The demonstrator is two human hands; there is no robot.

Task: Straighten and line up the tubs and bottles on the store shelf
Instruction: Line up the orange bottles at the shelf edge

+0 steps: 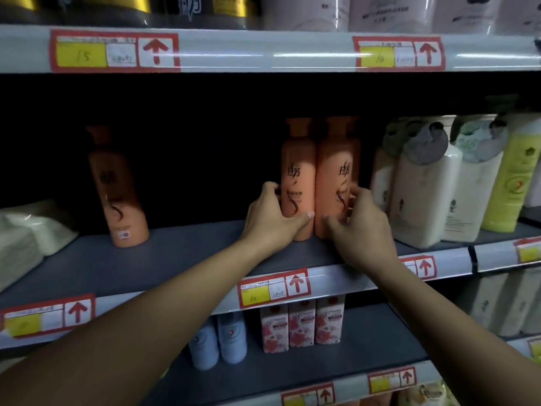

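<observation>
Left hand point(272, 212) and right hand point(355, 221) each grip one of two touching tall orange plastic bottles point(319, 177) mid-shelf, near the grey shelf point(175, 259) front edge. Risk: uneven pushing topples them.

A folded pale cloth bundle point(27, 230) lies at the far left of the middle shelf level, close to the front edge. Along the upper rail, a red-framed price label point(114, 51) with a yellow field and a red up arrow sits at the left, and a second upper label point(398, 52) of the same kind sits toward the right. The middle rail carries a centre price label point(273, 288), a left price label point(48, 315) and, partly hidden, another just to the right of centre. On the lowest rail 2 more red-framed tags show, one of them a small label point(390, 379). Their handwritten figures are too blurred to read.
</observation>
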